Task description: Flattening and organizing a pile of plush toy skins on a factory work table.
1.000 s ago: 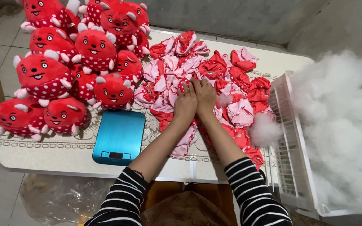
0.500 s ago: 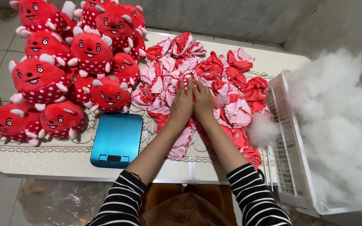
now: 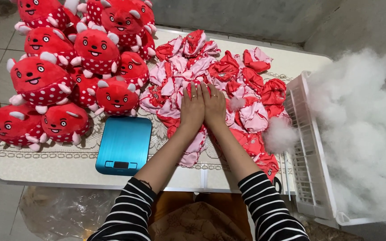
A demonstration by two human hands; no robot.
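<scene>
While flat: hands [image 3: 203, 107], table [image 3: 45, 165].

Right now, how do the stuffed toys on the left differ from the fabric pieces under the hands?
The stuffed toys are plump and rounded, faces showing; the fabric pieces lie flat, limp and crumpled. The toys show mostly red; the pieces show much pink. Both hands, left hand and right hand, rest on the pieces, not the toys. Both are red-and-white and share the table.

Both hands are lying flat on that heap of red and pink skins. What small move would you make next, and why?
Probably curl the fingers and lift one skin off the pile. The left hand and right hand lie flat, side by side on it, gripping nothing. Stuffed toys stand to the left, and loose white stuffing waits on the right.
</scene>
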